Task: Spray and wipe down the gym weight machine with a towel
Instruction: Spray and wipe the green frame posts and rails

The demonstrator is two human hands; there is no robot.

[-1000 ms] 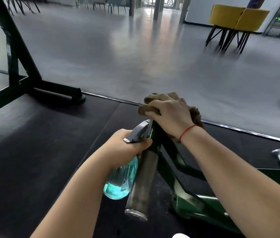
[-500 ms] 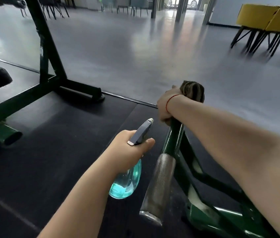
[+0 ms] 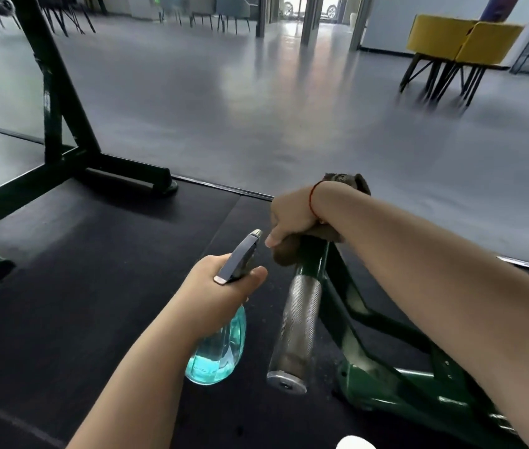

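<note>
1. Left hand [image 3: 221,286], lower centre of frame: the forearm rises from the bottom edge. The fingers are curled round the neck of the spray bottle [image 3: 221,348], with the thumb laid along the near side under the grey spray head. The bottle hangs below the fist with blue liquid in it. The nozzle points up and right, towards the other hand.
2. Right hand [image 3: 295,215], centre of frame: the forearm crosses in from the right edge and the wrist is bent downward. The fingers wrap over the brown towel [image 3: 349,183] and clamp it on top of the green bar of the weight machine [image 3: 383,384]. There is a red thread at the wrist.
3. The towel is bunched under the hand. One fold shows above the wrist and another below the thumb.
4. The knurled handle [image 3: 295,325] runs from the towel down to bottom centre, just right of the bottle.
5. Hidden: the fingertips of both hands are out of sight, so I cannot tell whether a finger rests on the trigger. The right arm covers part of the machine frame.
6. A white shape at the bottom edge is cut off and cannot be identified.
</note>
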